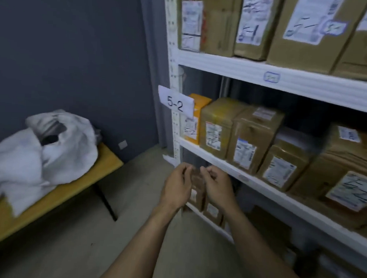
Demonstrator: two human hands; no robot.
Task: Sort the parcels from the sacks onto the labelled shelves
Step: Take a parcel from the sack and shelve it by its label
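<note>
Both bare forearms reach forward and the two hands meet low in front of the shelving. The left hand (176, 186) and right hand (217, 186) have their fingers curled inward, thumbs near the fingertips, on either side of a small brown parcel (197, 181). The picture is blurred there, so I cannot tell whether either hand grips the parcel or only hovers beside it. The parcel is at the left end of the bottom shelf (215, 225), just beside a second small parcel (212, 211) that stands on that shelf.

To the left, a white sack (42, 152) lies slumped with its mouth open on a yellow table (72, 191), well apart from the hands.

Above the hands, the middle shelf (260, 185) carries a row of taped brown boxes (218, 127) with white labels facing out, and an orange box (197, 110) at the far left. A paper tag (175, 103) on the upright post reads "5-2". The top shelf (243, 72) holds larger brown boxes (307, 28), and a blue-edged sticker (271, 77) sits on its front edge; its writing is too blurred to read. A grey wall (67, 51) stands behind the table.
</note>
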